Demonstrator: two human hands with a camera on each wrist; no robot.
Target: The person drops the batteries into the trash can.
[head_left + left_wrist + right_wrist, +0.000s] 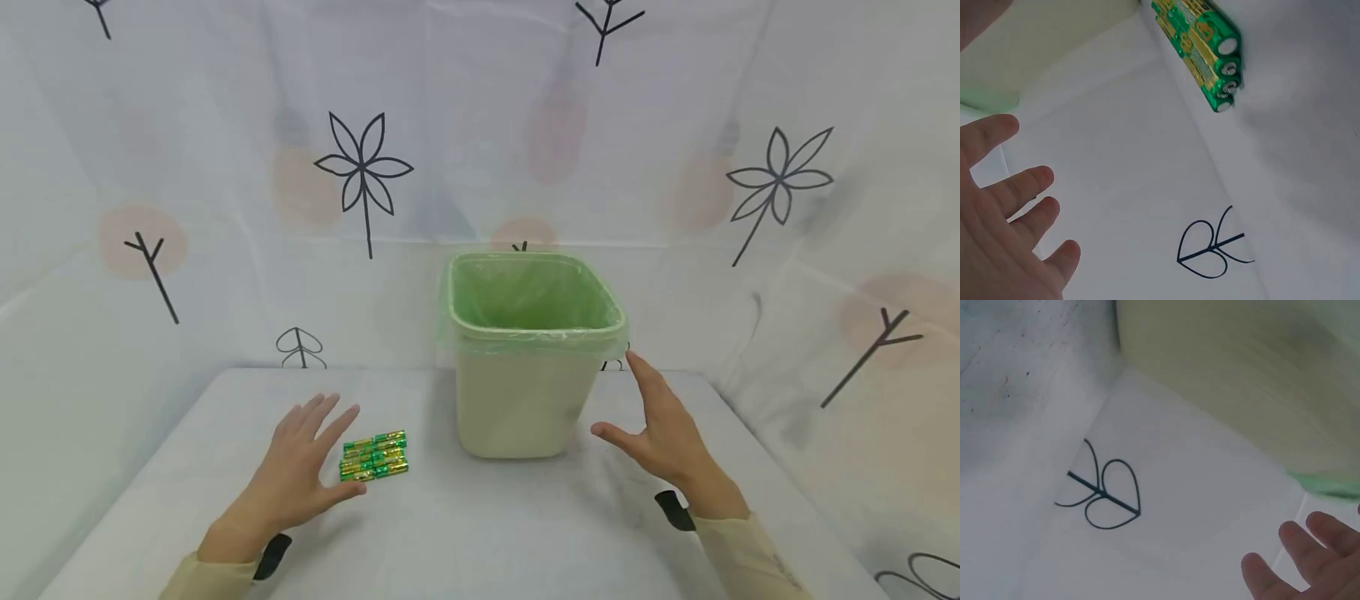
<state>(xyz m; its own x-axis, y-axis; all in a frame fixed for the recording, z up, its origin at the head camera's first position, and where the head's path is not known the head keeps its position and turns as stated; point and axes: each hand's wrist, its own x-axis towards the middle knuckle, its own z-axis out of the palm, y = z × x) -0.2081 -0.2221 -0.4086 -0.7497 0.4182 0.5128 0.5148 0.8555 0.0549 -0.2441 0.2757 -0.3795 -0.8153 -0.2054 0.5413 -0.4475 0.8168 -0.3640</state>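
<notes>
A shrink-wrapped pack of green and gold batteries (374, 456) lies on the white table, left of the bin; its silvery ends show in the left wrist view, where the batteries (1200, 47) are at the top. My left hand (296, 471) hovers just left of the pack, fingers spread, holding nothing. A pale square bin (525, 400) lined with a thin green bag (536, 342) stands upright right of the middle. Beside its right side is my right hand (663, 433), thumb and fingers apart and holding nothing. In the right wrist view, several fingertips (1300, 544) appear below the bin (1222, 362).
White cloth with black plant drawings and peach patches hangs as a wall (450, 192) behind and on both sides. The table (465, 533) has a white cover. Each wrist carries a black strap piece (675, 510).
</notes>
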